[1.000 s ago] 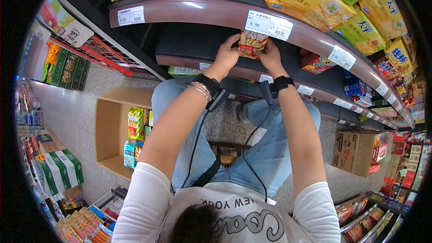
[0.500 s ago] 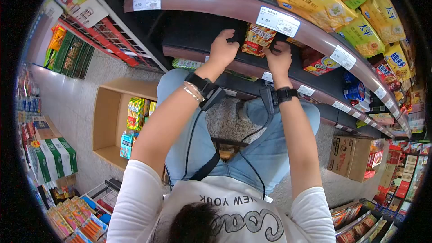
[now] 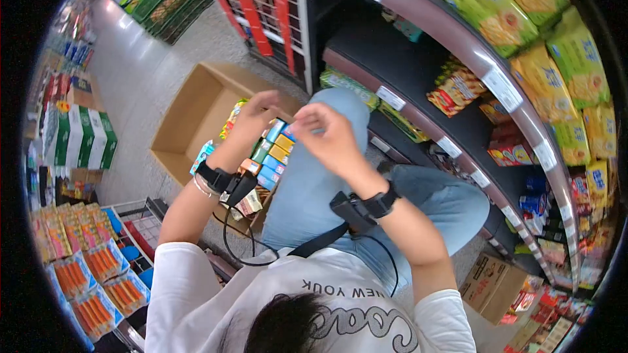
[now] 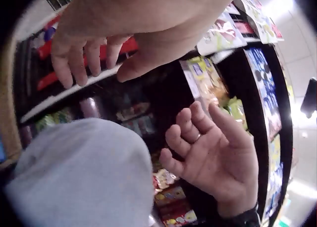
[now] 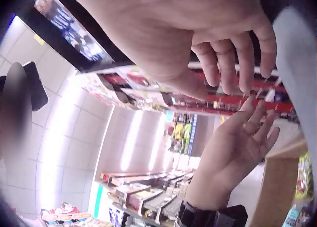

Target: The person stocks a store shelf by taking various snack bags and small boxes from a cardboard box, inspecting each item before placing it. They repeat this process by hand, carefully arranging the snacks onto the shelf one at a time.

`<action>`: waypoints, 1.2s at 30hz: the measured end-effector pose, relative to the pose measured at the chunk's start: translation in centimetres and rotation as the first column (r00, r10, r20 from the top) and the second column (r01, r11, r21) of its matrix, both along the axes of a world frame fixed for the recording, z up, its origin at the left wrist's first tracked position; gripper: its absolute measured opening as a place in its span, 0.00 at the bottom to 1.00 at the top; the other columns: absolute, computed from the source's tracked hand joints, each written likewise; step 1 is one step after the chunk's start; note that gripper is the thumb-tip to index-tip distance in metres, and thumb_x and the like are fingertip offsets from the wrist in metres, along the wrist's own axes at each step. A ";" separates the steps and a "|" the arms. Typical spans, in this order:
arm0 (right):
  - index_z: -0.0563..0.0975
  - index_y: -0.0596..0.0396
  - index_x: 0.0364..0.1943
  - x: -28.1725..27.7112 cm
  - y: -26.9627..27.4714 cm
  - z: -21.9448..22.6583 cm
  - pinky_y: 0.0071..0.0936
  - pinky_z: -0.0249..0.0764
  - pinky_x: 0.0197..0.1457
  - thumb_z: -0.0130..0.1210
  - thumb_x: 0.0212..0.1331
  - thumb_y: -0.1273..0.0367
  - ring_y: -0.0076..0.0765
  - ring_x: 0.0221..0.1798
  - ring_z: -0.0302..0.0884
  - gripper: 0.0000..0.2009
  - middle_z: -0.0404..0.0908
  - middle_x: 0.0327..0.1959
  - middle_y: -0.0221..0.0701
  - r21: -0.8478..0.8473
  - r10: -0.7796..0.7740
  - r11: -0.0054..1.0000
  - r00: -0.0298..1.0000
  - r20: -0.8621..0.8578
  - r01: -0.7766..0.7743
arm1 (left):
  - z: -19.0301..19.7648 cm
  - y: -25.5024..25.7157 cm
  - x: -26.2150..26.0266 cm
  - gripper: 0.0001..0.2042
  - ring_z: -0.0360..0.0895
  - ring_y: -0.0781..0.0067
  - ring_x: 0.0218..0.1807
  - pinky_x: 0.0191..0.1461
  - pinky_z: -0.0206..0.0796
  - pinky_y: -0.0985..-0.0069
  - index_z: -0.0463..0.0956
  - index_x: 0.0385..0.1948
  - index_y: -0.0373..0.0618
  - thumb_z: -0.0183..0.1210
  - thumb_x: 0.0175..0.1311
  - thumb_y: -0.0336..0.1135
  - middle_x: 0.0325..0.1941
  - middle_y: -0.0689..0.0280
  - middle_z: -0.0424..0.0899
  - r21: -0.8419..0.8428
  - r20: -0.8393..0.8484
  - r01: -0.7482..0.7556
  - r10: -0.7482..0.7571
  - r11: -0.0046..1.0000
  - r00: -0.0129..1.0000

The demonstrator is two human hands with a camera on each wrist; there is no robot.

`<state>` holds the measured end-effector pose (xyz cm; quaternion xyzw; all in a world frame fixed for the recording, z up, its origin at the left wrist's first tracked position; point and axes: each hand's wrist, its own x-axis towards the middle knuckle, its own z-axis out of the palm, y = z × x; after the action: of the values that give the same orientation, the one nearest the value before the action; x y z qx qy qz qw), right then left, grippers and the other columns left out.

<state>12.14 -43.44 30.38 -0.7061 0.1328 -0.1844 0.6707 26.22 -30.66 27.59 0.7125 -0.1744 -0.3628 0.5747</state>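
My left hand hovers over the open cardboard box, fingers loosely bent and holding nothing. Just to its right, above my knee, my right hand is also empty, its fingers relaxed. Both wrist views show the bare hands facing each other with a gap between the palms. Inside the box are a green-and-yellow striped snack pack, several small blue, green and yellow packs and a light blue pack. A red-and-yellow snack pack lies on the dark shelf to the right, away from both hands.
Curved shelves with price tags rise at the right, bearing yellow and green cracker bags. A red-barred wire rack stands ahead. Sausage packs sit at lower left, another carton at lower right.
Both hands have let go of the red-and-yellow pack, which stays on the shelf. They have swung left toward the cardboard box, and the head view has turned left too.
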 end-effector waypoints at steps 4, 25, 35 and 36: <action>0.75 0.58 0.33 5.2 5.3 -4.3 0.22 0.73 0.39 0.60 0.49 0.71 0.25 0.35 0.77 0.09 0.80 0.31 0.30 0.012 0.118 0.993 0.986 -0.115 -0.118 | -4.8 7.4 1.9 0.19 0.71 0.74 0.52 0.50 0.66 0.74 0.65 0.55 0.42 0.51 0.60 0.29 0.55 0.64 0.71 0.165 -0.073 -0.231 0.246 0.959 0.967; 0.78 0.56 0.33 10.1 14.5 -24.7 0.31 0.74 0.27 0.61 0.45 0.65 0.33 0.22 0.77 0.12 0.79 0.23 0.36 -0.019 0.185 0.963 0.707 -0.682 -0.269 | -19.6 20.0 0.4 0.42 0.70 0.67 0.56 0.57 0.61 0.72 0.63 0.60 0.42 0.71 0.36 0.40 0.55 0.59 0.73 0.494 -0.253 0.524 -0.463 0.693 0.850; 0.77 0.57 0.37 10.5 13.8 -23.6 0.29 0.72 0.21 0.60 0.49 0.66 0.30 0.21 0.76 0.12 0.78 0.22 0.34 0.136 0.293 0.945 0.588 -0.754 -0.297 | -22.5 21.4 2.8 0.37 0.77 0.59 0.46 0.50 0.67 0.67 0.72 0.49 0.40 0.72 0.30 0.45 0.44 0.56 0.81 0.529 -0.215 0.620 -0.615 0.579 0.758; 0.77 0.57 0.37 10.5 13.9 -23.9 0.29 0.72 0.21 0.60 0.49 0.66 0.31 0.21 0.76 0.12 0.78 0.22 0.34 0.138 0.285 0.950 0.592 -0.754 -0.281 | -22.8 21.6 3.2 0.36 0.77 0.59 0.45 0.49 0.68 0.68 0.73 0.48 0.40 0.72 0.30 0.46 0.42 0.57 0.81 0.577 -0.195 0.580 -0.592 0.575 0.782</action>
<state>22.60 -29.59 6.48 -0.7274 0.2908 0.2409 0.5730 29.42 -9.05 4.83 0.7630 -0.2790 -0.5609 0.1592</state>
